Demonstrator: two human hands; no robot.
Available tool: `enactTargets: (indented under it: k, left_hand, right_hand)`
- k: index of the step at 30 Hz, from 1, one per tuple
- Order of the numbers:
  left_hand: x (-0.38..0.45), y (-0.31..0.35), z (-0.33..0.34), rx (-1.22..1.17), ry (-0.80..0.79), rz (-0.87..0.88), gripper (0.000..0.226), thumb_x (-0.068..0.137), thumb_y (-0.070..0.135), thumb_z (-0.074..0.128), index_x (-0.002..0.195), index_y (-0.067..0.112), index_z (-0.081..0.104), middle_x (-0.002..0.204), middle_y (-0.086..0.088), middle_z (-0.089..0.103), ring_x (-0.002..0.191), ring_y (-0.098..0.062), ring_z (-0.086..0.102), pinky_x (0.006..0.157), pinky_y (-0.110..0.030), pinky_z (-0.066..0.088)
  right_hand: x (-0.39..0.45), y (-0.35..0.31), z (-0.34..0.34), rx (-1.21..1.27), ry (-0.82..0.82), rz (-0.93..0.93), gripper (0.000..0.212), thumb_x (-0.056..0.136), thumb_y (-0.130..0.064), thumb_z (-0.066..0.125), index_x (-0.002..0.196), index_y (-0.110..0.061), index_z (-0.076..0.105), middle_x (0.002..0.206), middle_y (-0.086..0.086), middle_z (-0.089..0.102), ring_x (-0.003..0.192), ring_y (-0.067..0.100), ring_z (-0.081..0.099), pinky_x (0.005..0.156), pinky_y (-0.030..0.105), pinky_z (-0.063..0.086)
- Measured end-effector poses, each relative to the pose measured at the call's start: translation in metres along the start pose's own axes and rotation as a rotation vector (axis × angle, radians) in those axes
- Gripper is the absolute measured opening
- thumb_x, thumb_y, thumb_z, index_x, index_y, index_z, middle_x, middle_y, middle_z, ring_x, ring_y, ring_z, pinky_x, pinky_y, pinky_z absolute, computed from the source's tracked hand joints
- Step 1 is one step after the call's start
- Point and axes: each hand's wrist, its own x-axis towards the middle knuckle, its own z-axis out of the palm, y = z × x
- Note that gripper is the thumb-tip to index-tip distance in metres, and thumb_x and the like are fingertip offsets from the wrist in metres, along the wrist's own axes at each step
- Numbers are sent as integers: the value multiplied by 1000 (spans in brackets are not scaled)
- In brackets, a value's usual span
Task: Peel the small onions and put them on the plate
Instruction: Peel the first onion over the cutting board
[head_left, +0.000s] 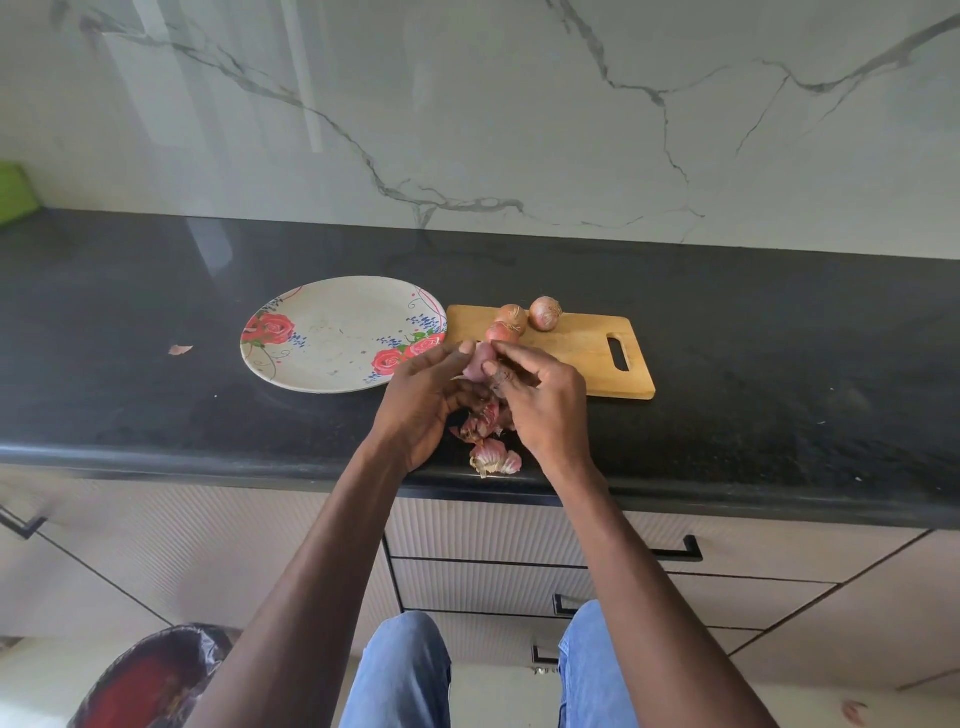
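- The left hand (423, 397) and right hand (540, 397) hold one small onion (478, 364) between them, fingers curled around it.
- Loose peels (491, 454) lie on the tabletop (156, 415) under the hands.

Onion (477, 364) mid-frame mostly hidden betw. left hand (423, 402) & right hand (540, 402); only a pale pink patch shows. Cutting board (587, 358) near-left corner covered by right hand. Green object (15, 192) cut off at left edge, bin (156, 680) at bottom edge. Small scrap (180, 349) left of plate (332, 332): too small to tell.
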Motion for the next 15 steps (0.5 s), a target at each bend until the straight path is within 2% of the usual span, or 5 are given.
enactTargets:
  k: [4,7,9,11,15]
  left_hand:
    - [1,-3,-3,84,-8,9,20,100,11,57,101,3,75,85,-13,73,65,-17,67,60,-24,55]
    - [-1,-3,1,103,6,12,20,100,10,56,105,-1,72,78,-11,73,60,-15,67,55,-23,54]
    - [-3,-2,3,107,1,22,21,101,8,55,108,-4,71,76,-8,74,59,-12,68,55,-21,54]
    - [-4,-1,3,93,-4,28,20,100,8,55,108,-2,71,77,-8,74,60,-12,68,56,-21,54]
    - [-4,-2,2,45,16,38,19,99,7,57,108,-1,72,83,-11,75,64,-14,69,59,-22,54]
  right_hand:
    - [-1,-2,5,-157,64,-110,17,96,-11,67,108,-5,77,99,5,76,88,3,65,79,10,50]
    - [-4,-3,10,-281,91,-162,15,97,-8,62,86,-3,72,77,8,70,66,15,62,60,22,48]
    - [-4,-1,10,-296,112,-162,22,97,-10,62,76,-2,66,69,7,65,59,16,57,54,30,47]
    - [-3,0,9,-268,118,-171,23,97,-13,62,78,-2,68,70,6,66,60,16,59,54,34,50]
    - [-5,-4,9,-215,90,-197,19,95,-19,68,94,-2,77,81,6,74,70,11,67,64,25,55]
